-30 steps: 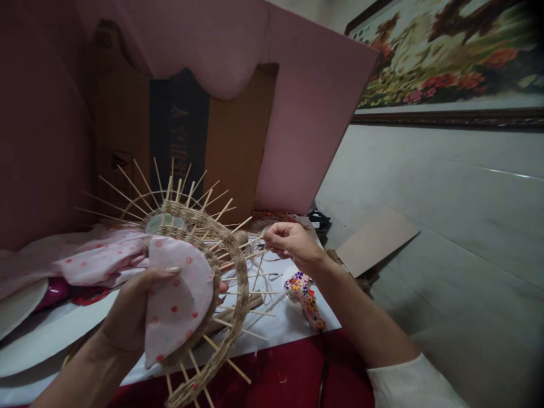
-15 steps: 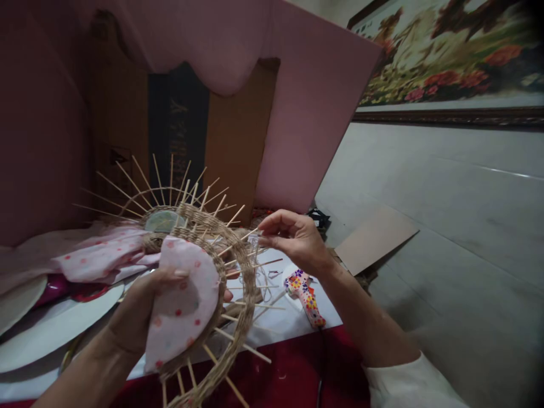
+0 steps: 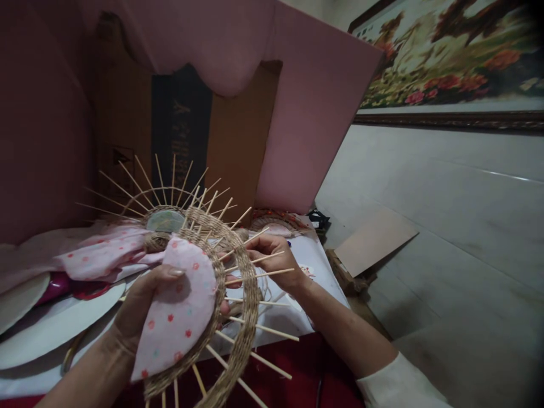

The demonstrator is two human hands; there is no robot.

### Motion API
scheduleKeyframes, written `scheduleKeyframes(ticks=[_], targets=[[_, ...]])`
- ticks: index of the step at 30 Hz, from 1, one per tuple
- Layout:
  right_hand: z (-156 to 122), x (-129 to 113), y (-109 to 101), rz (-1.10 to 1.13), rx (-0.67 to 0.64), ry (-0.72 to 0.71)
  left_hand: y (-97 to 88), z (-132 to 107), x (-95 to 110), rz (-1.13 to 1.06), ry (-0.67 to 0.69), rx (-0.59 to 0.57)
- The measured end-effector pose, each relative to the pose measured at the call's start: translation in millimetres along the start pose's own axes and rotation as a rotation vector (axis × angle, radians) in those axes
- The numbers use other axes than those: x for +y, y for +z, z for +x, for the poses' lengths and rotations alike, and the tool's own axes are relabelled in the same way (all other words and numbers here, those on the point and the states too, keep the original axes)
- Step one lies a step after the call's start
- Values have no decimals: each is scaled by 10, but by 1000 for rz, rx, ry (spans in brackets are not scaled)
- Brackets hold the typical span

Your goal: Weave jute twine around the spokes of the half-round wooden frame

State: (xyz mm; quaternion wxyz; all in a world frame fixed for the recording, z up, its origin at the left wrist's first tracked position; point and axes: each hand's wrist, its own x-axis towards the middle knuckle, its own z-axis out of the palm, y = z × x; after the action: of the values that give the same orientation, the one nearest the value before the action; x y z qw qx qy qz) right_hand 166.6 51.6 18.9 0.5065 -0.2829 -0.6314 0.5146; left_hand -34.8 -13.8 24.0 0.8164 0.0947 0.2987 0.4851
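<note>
My left hand (image 3: 140, 309) is closed on a round woven piece (image 3: 246, 300): rope coils wound among several wooden skewers that fan outward, with a pink dotted fabric disc (image 3: 181, 311) at its centre under my thumb. My right hand (image 3: 272, 260) reaches in behind the skewers at the right rim, fingers curled and pinched near the rope; what they hold is hidden by the sticks. A second skewer-and-rope piece (image 3: 164, 218) with a pale green centre stands just behind.
Pink dotted cloth (image 3: 102, 255) and white card discs (image 3: 46, 326) lie at left on a white sheet (image 3: 293, 317) over a red cover. Pink board (image 3: 314, 119) and a cardboard box (image 3: 238, 141) stand behind. Tiled floor with a cardboard sheet (image 3: 376, 238) lies right.
My right hand has moved left and down, from above the glue gun to behind the skewers at the rim. The woven piece has shifted slightly lower and right.
</note>
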Motion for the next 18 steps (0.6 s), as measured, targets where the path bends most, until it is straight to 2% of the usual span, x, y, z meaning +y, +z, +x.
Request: scheduleKeyframes(ticks=[4, 8, 14, 18], targets=[[-50, 10, 19, -3, 13, 24, 82, -59, -34, 30, 28, 7], [-98, -4, 36, 29, 76, 81, 55, -20, -47, 69, 97, 4], [-120, 25, 64, 105, 94, 113, -4, 47, -49, -10, 73, 4], [-81, 56, -3, 33, 67, 74, -43, 63, -27, -73, 52, -37]])
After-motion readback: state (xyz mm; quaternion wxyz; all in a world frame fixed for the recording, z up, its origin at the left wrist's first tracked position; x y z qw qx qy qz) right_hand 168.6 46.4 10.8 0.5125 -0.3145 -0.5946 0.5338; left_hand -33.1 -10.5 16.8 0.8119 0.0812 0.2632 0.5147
